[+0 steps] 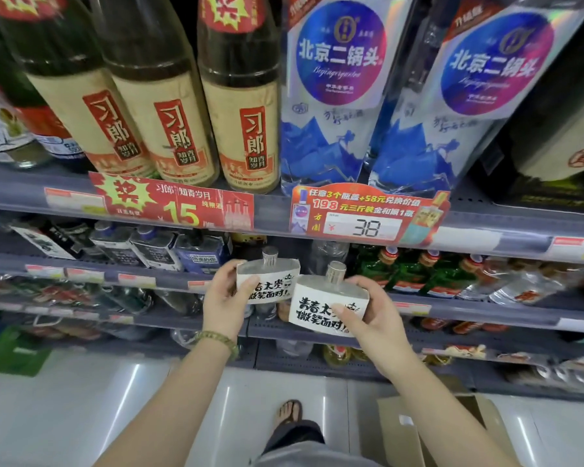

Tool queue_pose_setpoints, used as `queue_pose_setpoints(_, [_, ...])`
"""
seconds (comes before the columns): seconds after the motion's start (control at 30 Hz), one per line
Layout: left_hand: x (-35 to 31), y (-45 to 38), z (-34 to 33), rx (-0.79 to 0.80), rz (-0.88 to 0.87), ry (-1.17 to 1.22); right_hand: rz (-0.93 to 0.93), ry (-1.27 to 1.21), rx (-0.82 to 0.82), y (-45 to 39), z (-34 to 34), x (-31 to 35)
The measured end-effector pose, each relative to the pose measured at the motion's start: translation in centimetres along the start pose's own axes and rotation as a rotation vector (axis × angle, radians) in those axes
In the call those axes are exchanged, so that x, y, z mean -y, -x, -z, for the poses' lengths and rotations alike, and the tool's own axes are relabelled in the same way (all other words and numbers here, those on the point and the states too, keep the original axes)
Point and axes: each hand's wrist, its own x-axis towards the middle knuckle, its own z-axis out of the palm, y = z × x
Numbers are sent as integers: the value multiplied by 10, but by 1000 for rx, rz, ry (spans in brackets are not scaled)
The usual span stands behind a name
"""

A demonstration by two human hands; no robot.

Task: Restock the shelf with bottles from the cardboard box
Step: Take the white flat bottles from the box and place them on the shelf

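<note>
A sandalled foot (289, 412) stands on the pale glossy floor (81, 416) beside an open cardboard box (429, 429), its flaps spread at the lower right, at the base of a store's liquor shelving. Above it, two bare forearms reach toward the shelves, the left wrist wearing a green beaded bracelet (218, 342). The left hand (225, 296) is closed around a flat, flask-shaped bottle (268, 281) with a silver cap and a white label printed in bold black characters, fingers wrapped over its left edge. The right hand (373, 313) grips a second, matching flask (327, 306) from its right side, thumb laid across the label. The two flasks are held upright, side by side and overlapping slightly, in front of the grey shelf edge (486, 310), not resting on it. Just behind and to the right, green glass bottles (415, 271) with red-and-gold caps lie packed on that tier; to the left sit dark boxed spirits (155, 247). On the tier above, a red promotional tag (172, 205) shows the price 15 and a second tag (364, 217) shows 38. Over them stand three tall bottles with cream-and-red labels (182, 106) and two blue-and-white packaged bottles (334, 96) bearing round purple emblems.
</note>
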Motion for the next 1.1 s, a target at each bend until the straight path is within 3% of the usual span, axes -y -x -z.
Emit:
queue_pose_setpoints(0.17, [-10,-10,2,62,-27,-65,-4,-30,32,-9,-17,0])
queue_pose_setpoints(0.77, [6,-29,-1,-52,3,-20,13,-62,82,-25,-36,-8])
queue_pose_setpoints(1.1, [3,-36,-10,-49,-57,-308,35,-92,93,-28,-33,-8])
